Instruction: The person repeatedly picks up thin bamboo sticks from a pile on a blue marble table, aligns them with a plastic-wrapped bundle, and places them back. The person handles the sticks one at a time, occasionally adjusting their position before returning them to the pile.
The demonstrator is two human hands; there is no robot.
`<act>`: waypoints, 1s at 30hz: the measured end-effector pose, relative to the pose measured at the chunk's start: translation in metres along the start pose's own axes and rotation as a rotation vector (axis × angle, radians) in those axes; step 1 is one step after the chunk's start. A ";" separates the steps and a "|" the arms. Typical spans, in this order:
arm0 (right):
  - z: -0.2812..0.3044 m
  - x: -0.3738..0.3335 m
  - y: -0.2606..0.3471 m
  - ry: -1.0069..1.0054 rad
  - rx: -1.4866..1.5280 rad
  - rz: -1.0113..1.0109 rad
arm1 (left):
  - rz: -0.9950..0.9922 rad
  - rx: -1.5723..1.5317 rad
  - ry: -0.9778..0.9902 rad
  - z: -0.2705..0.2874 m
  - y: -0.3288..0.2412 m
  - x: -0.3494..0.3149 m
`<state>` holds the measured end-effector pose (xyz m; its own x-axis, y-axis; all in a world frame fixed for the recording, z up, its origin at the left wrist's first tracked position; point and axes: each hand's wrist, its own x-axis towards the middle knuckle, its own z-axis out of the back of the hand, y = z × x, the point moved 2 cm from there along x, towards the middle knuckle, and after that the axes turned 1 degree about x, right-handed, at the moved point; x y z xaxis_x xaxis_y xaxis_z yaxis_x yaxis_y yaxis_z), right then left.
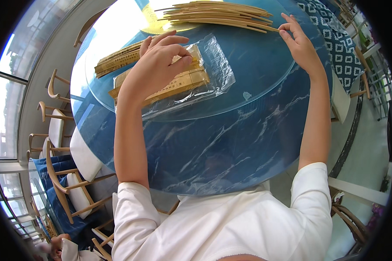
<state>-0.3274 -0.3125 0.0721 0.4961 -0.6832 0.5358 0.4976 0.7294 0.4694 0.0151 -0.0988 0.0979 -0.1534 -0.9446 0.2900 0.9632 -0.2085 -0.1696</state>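
My left hand [161, 61] hovers over gold printed paper sleeves [187, 80] that lie on a clear plastic bag [220, 65]. Its thumb and index fingertips come together beside the sleeves' upper end, while the other fingers reach out. What sits in that pinch, if anything, I cannot make out. At the far right, my right hand [301, 45] pinches the tip of a wooden chopstick [265, 29]. That chopstick lies along the near side of a loose pile of chopsticks [217, 12]. More gold sleeves [117, 61] are stacked left of the bag, partly behind my left hand.
A round glass turntable [257, 98] tops the blue marbled table [213, 148]. Something yellow [154, 21] shows under bright glare beyond the sleeves. Wooden chairs with pale seats [78, 191] stand to the left. A patterned blue cloth [339, 52] hangs at the right. Another person [69, 248] appears at lower left.
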 end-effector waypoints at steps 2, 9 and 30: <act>0.024 -0.017 0.003 0.025 0.154 -0.038 | -0.001 0.018 0.011 -0.001 0.004 0.000; 0.058 -0.065 0.010 0.179 0.306 -0.123 | -0.010 0.022 0.089 -0.006 0.013 0.003; 0.045 -0.070 0.016 0.126 0.105 -0.043 | 0.043 -0.128 0.072 -0.002 0.008 0.004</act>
<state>-0.3863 -0.2521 0.0739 0.5647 -0.7077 0.4245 0.4466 0.6946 0.5640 0.0221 -0.1046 0.0958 -0.1320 -0.9682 0.2124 0.9341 -0.1932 -0.3002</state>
